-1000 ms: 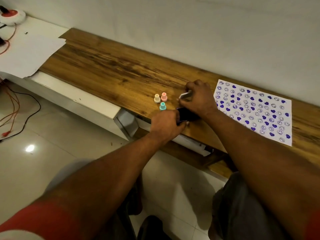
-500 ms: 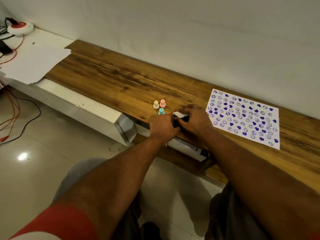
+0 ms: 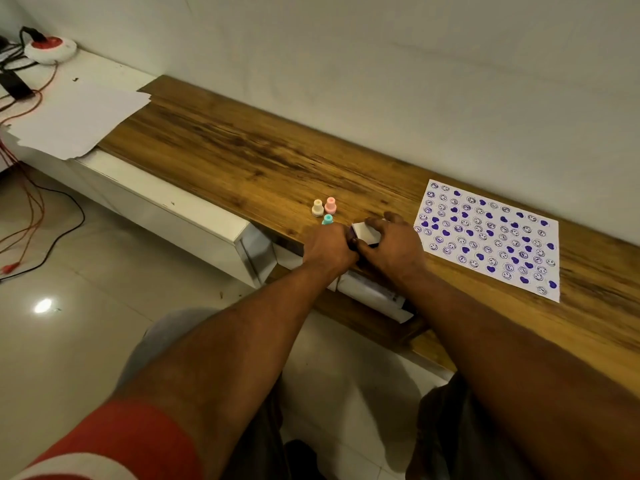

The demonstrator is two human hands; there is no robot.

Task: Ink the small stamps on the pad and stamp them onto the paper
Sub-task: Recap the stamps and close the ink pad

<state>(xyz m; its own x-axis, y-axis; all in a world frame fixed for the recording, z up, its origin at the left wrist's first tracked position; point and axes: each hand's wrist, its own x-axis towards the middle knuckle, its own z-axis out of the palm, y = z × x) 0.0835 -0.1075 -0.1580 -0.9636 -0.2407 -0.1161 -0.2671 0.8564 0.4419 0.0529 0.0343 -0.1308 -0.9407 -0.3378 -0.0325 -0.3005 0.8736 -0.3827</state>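
Note:
Three small stamps stand together on the wooden shelf [image 3: 242, 157]: a cream stamp [image 3: 317, 207], a pink stamp [image 3: 330, 205] and a teal stamp [image 3: 327, 220], the teal one partly hidden by my left hand [image 3: 329, 249]. Both hands meet on the ink pad [image 3: 364, 233], a small dark case with a white lid. My left hand grips its left side; my right hand [image 3: 393, 249] lies over the lid and right side. The white paper [image 3: 488, 237], covered in purple smileys and hearts, lies just right of my right hand.
A loose white sheet [image 3: 76, 123] lies on the white unit at the left. A round power socket [image 3: 50, 50] with red and black cables sits at the far left. The wall runs close behind the shelf. Tiled floor lies below.
My right hand brought the white lid down from above onto the dark pad base held by my left hand; both hands now press together on it. The camera view shifted.

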